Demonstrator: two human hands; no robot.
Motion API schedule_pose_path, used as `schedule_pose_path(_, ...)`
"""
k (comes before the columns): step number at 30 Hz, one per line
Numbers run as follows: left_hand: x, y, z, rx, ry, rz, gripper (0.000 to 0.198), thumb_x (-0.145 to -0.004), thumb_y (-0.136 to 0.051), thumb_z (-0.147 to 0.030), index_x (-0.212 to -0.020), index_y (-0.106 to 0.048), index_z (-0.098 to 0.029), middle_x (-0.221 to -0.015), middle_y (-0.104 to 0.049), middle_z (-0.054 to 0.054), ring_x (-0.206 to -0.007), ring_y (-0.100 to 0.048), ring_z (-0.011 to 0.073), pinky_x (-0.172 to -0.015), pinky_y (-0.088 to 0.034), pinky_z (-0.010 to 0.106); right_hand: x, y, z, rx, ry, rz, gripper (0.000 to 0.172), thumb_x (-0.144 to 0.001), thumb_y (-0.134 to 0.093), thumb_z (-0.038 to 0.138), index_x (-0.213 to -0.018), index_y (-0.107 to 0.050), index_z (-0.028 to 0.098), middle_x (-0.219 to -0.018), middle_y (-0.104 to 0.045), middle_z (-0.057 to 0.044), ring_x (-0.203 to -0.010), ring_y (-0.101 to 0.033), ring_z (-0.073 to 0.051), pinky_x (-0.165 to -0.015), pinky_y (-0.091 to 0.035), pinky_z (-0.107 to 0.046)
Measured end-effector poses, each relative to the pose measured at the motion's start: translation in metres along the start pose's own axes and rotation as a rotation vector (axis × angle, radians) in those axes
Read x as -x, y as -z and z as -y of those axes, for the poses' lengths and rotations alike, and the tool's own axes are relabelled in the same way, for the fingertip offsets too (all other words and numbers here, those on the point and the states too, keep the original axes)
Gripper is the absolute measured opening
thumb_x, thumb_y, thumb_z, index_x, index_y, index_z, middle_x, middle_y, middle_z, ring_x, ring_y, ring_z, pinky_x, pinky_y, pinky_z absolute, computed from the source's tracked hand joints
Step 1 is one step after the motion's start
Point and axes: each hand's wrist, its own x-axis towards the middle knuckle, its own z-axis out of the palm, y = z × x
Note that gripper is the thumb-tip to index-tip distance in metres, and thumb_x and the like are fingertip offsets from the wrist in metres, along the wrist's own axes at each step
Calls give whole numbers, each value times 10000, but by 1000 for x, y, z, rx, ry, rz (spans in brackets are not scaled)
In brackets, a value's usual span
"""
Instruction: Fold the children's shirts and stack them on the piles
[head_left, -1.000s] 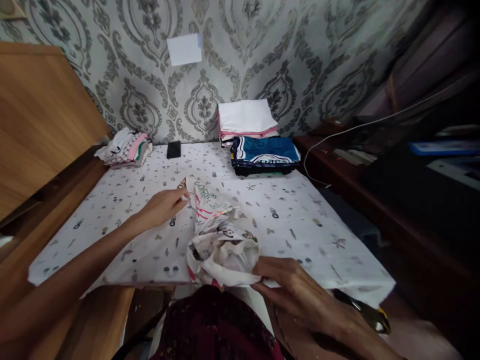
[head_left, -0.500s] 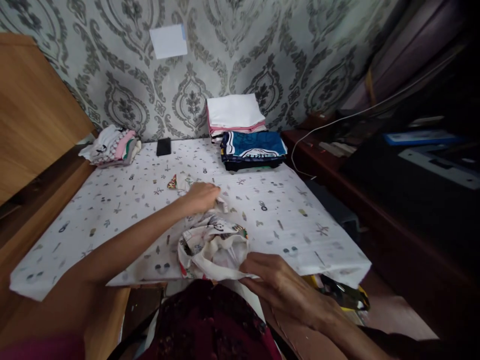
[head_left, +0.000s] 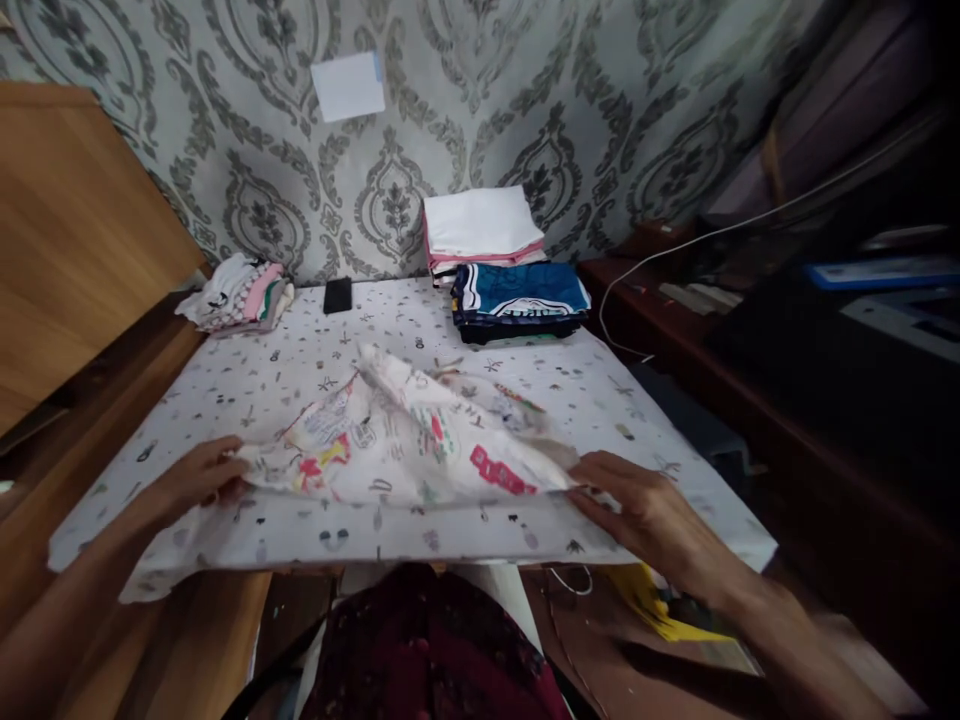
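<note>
We are pinching the printed cloth (head_left: 409,450) at both ends, left hand (head_left: 196,478) and right hand (head_left: 645,507) gripping its edges on the table cover (head_left: 225,385). It was bunched up a moment ago; now it is lying stretched out between our hands.

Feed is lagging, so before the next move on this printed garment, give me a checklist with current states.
1. The left hand pinches the printed garment at its left edge: ok.
2. The right hand holds its right edge: ok.
3. Garment flat on the covered table: not ok, middle ridged.
4. Garment apart from the blue folded stack: ok.
5. Garment apart from the black phone: ok.
6. Garment's underside: cannot tell.
</note>
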Motion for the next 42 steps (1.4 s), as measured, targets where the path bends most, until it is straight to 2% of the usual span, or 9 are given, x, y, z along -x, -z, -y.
schedule_pose_path(3, 3, -9, 20, 83, 27, 45, 332, -641, -527, -600, -668, -510, -269, -512, -612, -21, -510, -568, 229, -555, -460, 342, 7, -1, -7, 72, -13, 145, 343, -990, -489, 491, -857, -703, 258, -952, -683, -64, -767, -685, -200, -676, -556, -325)
schedule_pose_path(6, -13, -5, 18, -18, -64, -174, 325, -688, -535, -575, -768, -573, -262, -631, -654, -8, -614, -614, 232, -644, -474, 333, 1, 4, -3, 116, -90, 129, 353, -967, -518, 555, -967, -729, 272, -967, -675, -52, -658, -641, -168, -638, -541, -324)
schedule_pose_path(10, -57, -15, -23, -73, -280, -269, 355, -752, -477, -550, -875, -601, -241, -871, -708, 35, -841, -650, 248, -764, -490, 333, -46, -10, 21, 57, -9, 90, 401, -1013, -432, 513, -1059, -714, 233, -1097, -679, -101, -921, -682, -227, -841, -553, -376)
schedule_pose_path(14, -110, -39, -76, 15, -417, -240, 437, -717, -528, -497, -1022, -607, -194, -1032, -679, 97, -964, -630, 263, -846, -502, 360, -116, -57, 51, 25, -2, 227, 335, -978, -552, 408, -1204, -644, 179, -1258, -656, -140, -1184, -610, -275, -1019, -481, -407)
schedule_pose_path(20, -135, -39, -95, 38, -409, -188, 259, -683, -599, -455, -659, -507, -214, -641, -537, -3, -658, -523, 187, -633, -424, 300, -170, -96, 72, -39, -195, 188, 209, -896, -612, 243, -1073, -703, 179, -1066, -739, -105, -1059, -659, -284, -933, -482, -386)
schedule_pose_path(25, -104, -23, -64, 627, -189, -155, 414, -572, -728, -518, -687, -474, -211, -553, -451, -67, -499, -447, 115, -470, -345, 218, -128, -49, 60, -686, -49, -129, 136, -857, -673, 333, -911, -706, 212, -876, -712, -17, -818, -649, -187, -772, -507, -315)
schedule_pose_path(31, -67, -18, -26, 663, -25, -238, 532, -494, -771, -554, -826, -553, -200, -628, -543, -42, -539, -526, 145, -470, -413, 237, -9, 3, 52, -887, -36, 282, 211, -817, -774, 418, -812, -685, 226, -797, -653, -27, -691, -579, -149, -618, -466, -278)
schedule_pose_path(37, -14, -36, -12, 127, -475, -349, 505, -879, -543, -570, -1247, -568, -224, -1195, -627, 107, -1119, -605, 277, -832, -539, 373, 42, -4, 70, -820, -212, 469, 297, -899, -630, 489, -797, -581, 215, -786, -586, -35, -727, -548, -151, -646, -468, -278)
schedule_pose_path(42, 30, -61, -23, -318, -902, -241, 472, -936, -590, -515, -1340, -571, -272, -1335, -592, 97, -1253, -530, 286, -1123, -360, 470, 63, -12, 60, -750, -122, 418, 139, -902, -634, 341, -812, -603, 240, -818, -614, -43, -743, -569, -163, -681, -495, -296)
